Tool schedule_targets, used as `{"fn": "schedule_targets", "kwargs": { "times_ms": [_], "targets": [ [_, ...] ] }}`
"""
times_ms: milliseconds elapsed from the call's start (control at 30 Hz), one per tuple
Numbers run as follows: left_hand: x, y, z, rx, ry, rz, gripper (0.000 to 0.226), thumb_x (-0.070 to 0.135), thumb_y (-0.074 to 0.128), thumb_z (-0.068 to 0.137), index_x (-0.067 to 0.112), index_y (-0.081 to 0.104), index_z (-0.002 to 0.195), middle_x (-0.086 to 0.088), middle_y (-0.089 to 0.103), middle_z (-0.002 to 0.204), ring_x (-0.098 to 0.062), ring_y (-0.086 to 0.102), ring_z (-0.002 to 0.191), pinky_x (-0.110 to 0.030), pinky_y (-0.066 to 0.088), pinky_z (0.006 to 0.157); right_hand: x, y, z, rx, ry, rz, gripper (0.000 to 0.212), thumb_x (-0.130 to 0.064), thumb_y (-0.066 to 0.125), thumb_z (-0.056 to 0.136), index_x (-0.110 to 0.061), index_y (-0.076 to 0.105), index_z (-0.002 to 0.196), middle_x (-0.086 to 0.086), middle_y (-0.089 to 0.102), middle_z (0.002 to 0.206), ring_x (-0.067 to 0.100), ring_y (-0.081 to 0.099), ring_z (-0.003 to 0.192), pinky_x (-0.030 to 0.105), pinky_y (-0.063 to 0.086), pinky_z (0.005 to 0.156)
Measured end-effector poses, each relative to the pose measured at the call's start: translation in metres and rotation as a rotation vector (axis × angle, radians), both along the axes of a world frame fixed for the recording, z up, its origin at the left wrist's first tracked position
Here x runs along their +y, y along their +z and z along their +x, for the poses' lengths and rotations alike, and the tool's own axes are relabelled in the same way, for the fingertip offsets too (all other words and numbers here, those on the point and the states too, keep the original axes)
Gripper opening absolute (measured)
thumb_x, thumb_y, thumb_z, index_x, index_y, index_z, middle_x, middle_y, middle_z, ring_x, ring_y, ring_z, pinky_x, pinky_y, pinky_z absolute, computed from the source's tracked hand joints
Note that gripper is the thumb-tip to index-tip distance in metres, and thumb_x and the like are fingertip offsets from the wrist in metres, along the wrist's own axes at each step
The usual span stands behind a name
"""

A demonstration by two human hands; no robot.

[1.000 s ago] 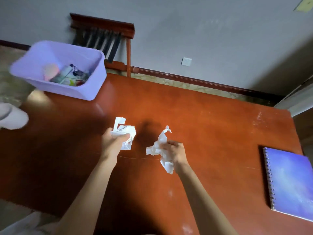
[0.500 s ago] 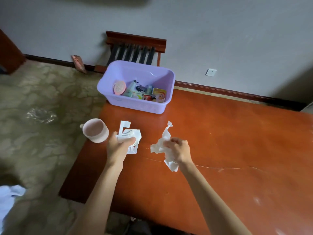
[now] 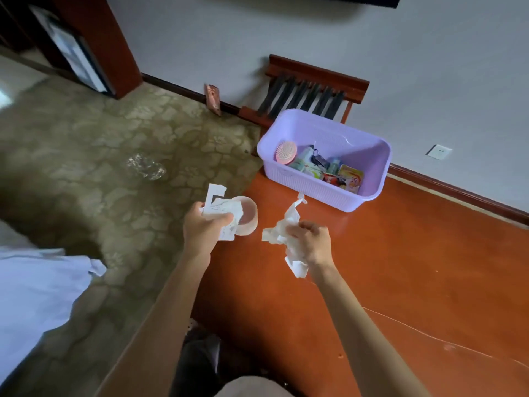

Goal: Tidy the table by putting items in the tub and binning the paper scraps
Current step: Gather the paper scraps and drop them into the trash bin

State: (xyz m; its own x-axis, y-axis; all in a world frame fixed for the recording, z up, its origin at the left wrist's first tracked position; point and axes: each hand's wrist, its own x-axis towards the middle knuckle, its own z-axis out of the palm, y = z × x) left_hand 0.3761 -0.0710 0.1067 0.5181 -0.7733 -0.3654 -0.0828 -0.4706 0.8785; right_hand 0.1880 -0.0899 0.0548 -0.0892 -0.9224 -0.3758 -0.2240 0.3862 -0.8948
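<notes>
My left hand (image 3: 201, 229) grips a bunch of white paper scraps (image 3: 219, 206) above the table's left edge, partly in front of a pink cup (image 3: 248, 217). My right hand (image 3: 310, 243) grips another crumpled wad of white paper (image 3: 282, 229) over the red-brown table (image 3: 400, 267). A lilac plastic tub (image 3: 369, 167) stands at the table's far left corner. Inside it lie a pink hairbrush (image 3: 285, 151), tubes and packets.
To the left lies patterned carpet (image 3: 86, 167) with a crumpled clear plastic piece (image 3: 146, 167) on it. A white cloth (image 3: 37, 293) shows at the lower left. A wooden chair back (image 3: 315, 84) stands behind the tub against the wall.
The view has swung left, so the tub and cup now sit further right and more floor shows. Both hands still hold their paper and have shifted toward the table's left edge.
</notes>
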Motion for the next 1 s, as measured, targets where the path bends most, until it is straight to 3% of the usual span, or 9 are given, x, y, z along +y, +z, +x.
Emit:
{"fn": "schedule_targets", "kwargs": {
  "times_ms": [100, 200, 267, 367, 500, 600, 833, 967, 1000],
  "targets": [
    [-0.009, -0.006, 0.04, -0.002, 0.05, -0.012, 0.026, 0.003, 0.07, 0.072, 0.011, 0.053, 0.09, -0.005, 0.062, 0.089, -0.021, 0.06, 0.076, -0.036, 0.053, 0.071, -0.011, 0.005, 0.044, -0.087, -0.02, 0.003, 0.033, -0.003, 0.058, 0.078, -0.015, 0.057, 0.048, 0.001, 0.047, 0.046, 0.024, 0.046, 0.054, 0.033, 0.038, 0.056],
    [-0.028, -0.014, 0.088, 0.012, 0.03, -0.041, 0.026, 0.0, 0.069, 0.074, 0.018, 0.051, 0.074, 0.003, 0.059, 0.077, -0.016, 0.057, 0.07, -0.028, 0.05, 0.064, -0.023, 0.001, 0.099, -0.116, -0.018, 0.011, 0.025, -0.007, 0.059, 0.076, -0.014, 0.058, 0.052, 0.006, 0.051, 0.056, 0.025, 0.048, 0.058, 0.033, 0.041, 0.057],
    [-0.045, -0.019, 0.122, 0.027, -0.005, -0.044, 0.024, 0.0, 0.069, 0.075, 0.016, 0.051, 0.075, 0.005, 0.058, 0.075, -0.011, 0.055, 0.066, -0.022, 0.048, 0.059, -0.032, -0.004, 0.141, -0.147, -0.035, 0.014, 0.02, -0.006, 0.059, 0.078, -0.014, 0.06, 0.06, 0.005, 0.055, 0.065, 0.024, 0.052, 0.061, 0.033, 0.044, 0.062],
    [-0.08, -0.034, 0.178, 0.032, -0.097, -0.043, 0.021, 0.0, 0.069, 0.075, 0.009, 0.054, 0.087, 0.003, 0.057, 0.076, -0.01, 0.053, 0.064, -0.018, 0.043, 0.052, -0.052, -0.019, 0.203, -0.176, -0.124, 0.021, 0.035, 0.005, 0.049, 0.084, -0.017, 0.058, 0.058, 0.001, 0.057, 0.063, 0.024, 0.052, 0.064, 0.036, 0.044, 0.066],
    [-0.124, -0.062, 0.26, -0.002, -0.246, 0.05, 0.022, 0.0, 0.069, 0.073, 0.006, 0.055, 0.089, -0.007, 0.062, 0.088, -0.022, 0.056, 0.078, -0.023, 0.042, 0.057, -0.068, -0.038, 0.286, -0.253, -0.353, 0.107, 0.037, 0.001, 0.061, 0.077, -0.019, 0.055, 0.046, 0.002, 0.05, 0.056, 0.025, 0.048, 0.067, 0.04, 0.042, 0.068],
    [-0.145, -0.081, 0.298, -0.037, -0.353, 0.136, 0.037, 0.004, 0.071, 0.073, -0.002, 0.057, 0.107, -0.017, 0.065, 0.109, -0.026, 0.06, 0.087, -0.026, 0.045, 0.066, -0.067, -0.049, 0.323, -0.207, -0.49, 0.201, 0.036, -0.002, 0.065, 0.077, -0.018, 0.053, 0.047, -0.007, 0.049, 0.046, 0.017, 0.046, 0.055, 0.025, 0.04, 0.054],
    [-0.169, -0.149, 0.316, -0.069, -0.54, 0.303, 0.043, 0.01, 0.07, 0.075, 0.001, 0.054, 0.114, -0.015, 0.061, 0.118, -0.029, 0.06, 0.1, -0.031, 0.047, 0.077, -0.071, -0.104, 0.372, -0.165, -0.517, 0.344, 0.036, -0.003, 0.063, 0.081, -0.022, 0.051, 0.052, -0.007, 0.045, 0.057, 0.007, 0.041, 0.054, 0.016, 0.032, 0.048],
    [-0.172, -0.214, 0.314, -0.073, -0.587, 0.381, 0.045, 0.007, 0.07, 0.076, -0.002, 0.053, 0.117, -0.018, 0.06, 0.12, -0.032, 0.059, 0.109, -0.029, 0.043, 0.074, -0.074, -0.17, 0.379, -0.151, -0.513, 0.453, 0.006, -0.008, 0.064, 0.082, -0.009, 0.07, 0.082, -0.002, 0.058, 0.075, 0.013, 0.054, 0.072, 0.022, 0.044, 0.066],
    [-0.173, -0.237, 0.313, -0.08, -0.609, 0.405, 0.045, 0.006, 0.07, 0.076, -0.003, 0.053, 0.116, -0.018, 0.059, 0.12, -0.032, 0.059, 0.108, -0.029, 0.044, 0.075, -0.072, -0.195, 0.381, -0.147, -0.506, 0.509, 0.012, -0.009, 0.063, 0.083, -0.005, 0.069, 0.092, 0.0, 0.058, 0.077, 0.015, 0.055, 0.073, 0.024, 0.046, 0.068]
  ]
}}
